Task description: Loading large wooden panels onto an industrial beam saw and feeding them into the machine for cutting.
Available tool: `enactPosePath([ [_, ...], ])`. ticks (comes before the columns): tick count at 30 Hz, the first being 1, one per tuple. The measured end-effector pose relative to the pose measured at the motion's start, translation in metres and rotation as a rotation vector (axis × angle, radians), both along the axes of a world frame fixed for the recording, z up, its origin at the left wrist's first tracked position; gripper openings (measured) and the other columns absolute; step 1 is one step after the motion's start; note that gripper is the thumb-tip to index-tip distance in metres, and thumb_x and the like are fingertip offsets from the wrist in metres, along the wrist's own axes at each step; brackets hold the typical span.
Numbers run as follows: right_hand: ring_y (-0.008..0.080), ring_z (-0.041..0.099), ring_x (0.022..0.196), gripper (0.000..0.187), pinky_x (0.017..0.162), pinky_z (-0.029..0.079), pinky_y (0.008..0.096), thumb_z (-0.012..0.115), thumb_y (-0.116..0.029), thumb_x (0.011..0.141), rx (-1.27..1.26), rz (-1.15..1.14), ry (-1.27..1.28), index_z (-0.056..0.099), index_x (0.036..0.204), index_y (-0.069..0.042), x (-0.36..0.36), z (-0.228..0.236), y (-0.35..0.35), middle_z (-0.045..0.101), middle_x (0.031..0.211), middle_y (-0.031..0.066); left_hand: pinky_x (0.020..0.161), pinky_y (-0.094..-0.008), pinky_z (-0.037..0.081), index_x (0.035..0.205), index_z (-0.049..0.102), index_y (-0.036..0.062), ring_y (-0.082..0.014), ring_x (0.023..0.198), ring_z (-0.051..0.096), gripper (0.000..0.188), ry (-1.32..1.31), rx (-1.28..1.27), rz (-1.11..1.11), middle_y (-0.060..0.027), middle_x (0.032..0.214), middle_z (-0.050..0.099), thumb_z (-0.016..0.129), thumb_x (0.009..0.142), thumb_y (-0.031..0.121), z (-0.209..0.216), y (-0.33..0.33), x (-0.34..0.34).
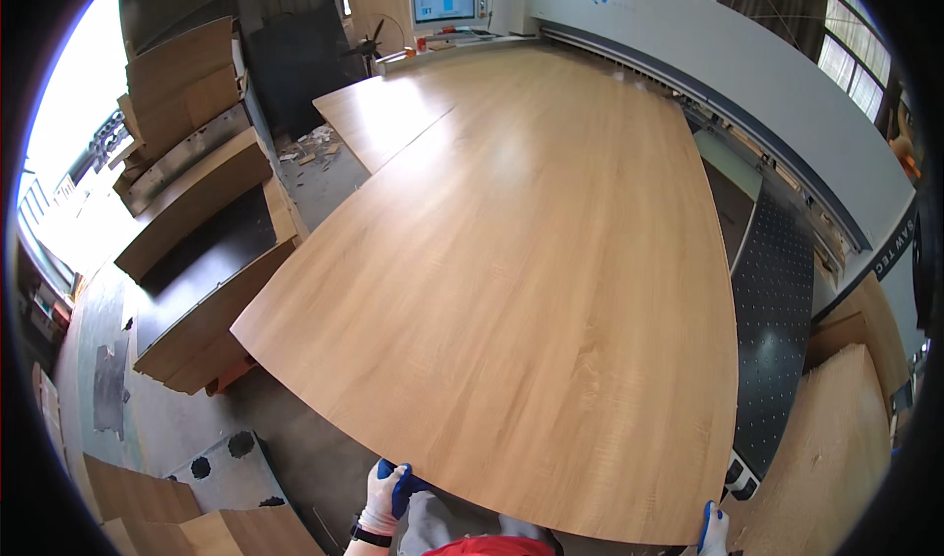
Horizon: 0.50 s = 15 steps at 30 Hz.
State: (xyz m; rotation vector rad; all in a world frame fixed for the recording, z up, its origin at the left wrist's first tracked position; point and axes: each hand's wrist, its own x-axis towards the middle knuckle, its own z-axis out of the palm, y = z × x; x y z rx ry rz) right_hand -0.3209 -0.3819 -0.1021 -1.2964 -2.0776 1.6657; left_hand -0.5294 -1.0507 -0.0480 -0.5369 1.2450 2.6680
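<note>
A large wood-grain board (511, 291) stretches from my body up to the machine at the back. My left hand (384, 497), in a white glove with blue fingertips, grips its near edge left of my legs. At the near right corner my right hand (715, 529), gloved alike, holds the edge with its blue thumb up along the side. The fingers of both hands are hidden under the board. Beyond the large board's far left side lies another wood-grain board (379, 114), marked off by a dark seam.
A long white panel saw (728, 50) spans the back right, with a black dotted table (777, 310) alongside the board. A monitor (444, 5) stands at the far end. Stacked panels (211, 271) fill the left; more wooden sheets (826, 458) stand at the right.
</note>
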Motion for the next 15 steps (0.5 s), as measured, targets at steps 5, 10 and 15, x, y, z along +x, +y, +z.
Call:
enactPosePath([
  [5, 0.0182, 0.071, 0.085, 0.045, 0.073, 0.056, 0.032, 0.055, -0.037, 0.103, -0.085, 0.107, 0.149, 0.063, 0.115, 0.006, -0.111, 0.166, -0.18, 0.072, 0.101, 0.0111, 0.076, -0.0386, 0.062, 0.114, 0.058, -0.0039, -0.0235, 0.086, 0.072, 0.037, 0.265, -0.184, 0.102, -0.0122, 0.101, 0.07, 0.065, 0.096, 0.027, 0.061, -0.089, -0.137],
  [10, 0.0196, 0.068, 0.066, 0.046, 0.051, 0.054, 0.0303, 0.039, -0.04, 0.108, -0.235, 0.325, 0.256, 0.06, 0.114, 0.001, -0.222, 0.211, -0.344, 0.07, 0.091, 0.0146, 0.081, -0.0345, 0.057, 0.119, 0.062, 0.0053, -0.0208, 0.095, 0.071, 0.033, 0.529, 0.009, 0.201, -0.0094, 0.109, 0.072, 0.049, 0.106, 0.032, 0.057, -0.257, -0.325],
  [15, 0.0186, 0.07, 0.093, 0.042, 0.079, 0.057, 0.0324, 0.065, -0.028, 0.1, -0.564, 0.711, 0.177, 0.057, 0.128, 0.001, -0.363, 0.107, -0.488, 0.069, 0.107, 0.009, 0.101, -0.0359, 0.044, 0.143, 0.045, 0.01, -0.0196, 0.122, 0.056, 0.044, 0.351, -0.157, 0.743, -0.0076, 0.138, 0.056, 0.057, 0.104, 0.028, -0.027, -0.346, -0.395],
])
